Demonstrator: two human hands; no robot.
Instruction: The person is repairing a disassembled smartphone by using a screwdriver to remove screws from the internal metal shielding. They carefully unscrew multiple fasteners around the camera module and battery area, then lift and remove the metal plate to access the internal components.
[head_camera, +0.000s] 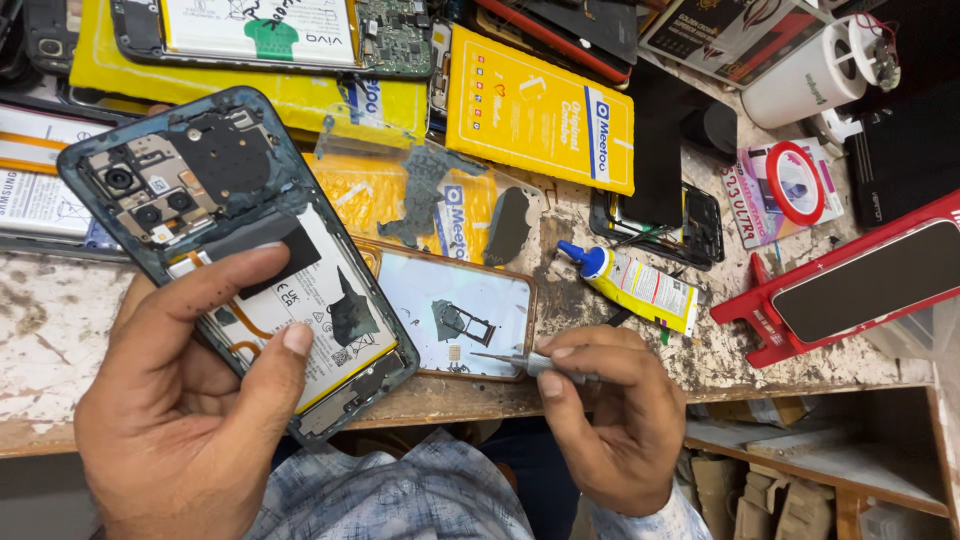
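Head view looks down on a scarred, glue-stained wooden workbench (60, 330) littered with phone parts; the left hand (180, 400) grips an opened smartphone (230, 240), back cover off, battery and camera modules bared, tilted above the bench edge; the right hand (610, 420) pinches a slim screwdriver (530, 362) just beside it.

Yellow packet (540, 110) above; red-framed screen (865, 280) right.
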